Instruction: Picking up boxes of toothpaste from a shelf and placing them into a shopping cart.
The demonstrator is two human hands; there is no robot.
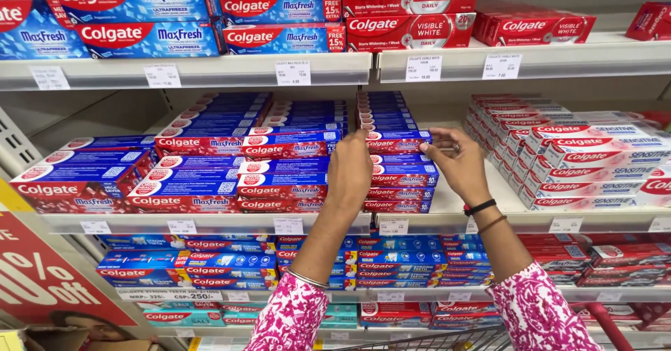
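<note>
Both hands up at the middle shelf (210, 221), on the narrow stack of blue-and-red toothpaste cartons (400, 176) just right of the shelf divider.

Left hand (349, 173): back toward us, fingers curled at the stack's left front corner, near the top carton (398, 141). Can't tell from here if it's actually pinching a box or just resting on it, the palm side is hidden.

Right hand (458, 162): half closed, thumb and fingertips on the right end of that top carton. Black band and thin bangle on the wrist.

Handling guess: thin cardboard, light, stiff along its length but crushable at the end flaps, glossy print so a bit slick. Best held by the long edges near the middle, or one hand per end, as here.

Containers: shelf above (482, 61) holds red cartons and more blue ones; white-and-red cartons (594, 159) sit to the right on the same shelf; the lower shelf carries mixed blue and red packs. Wire cart rim (433, 340) at bottom edge; contents not visible.
</note>
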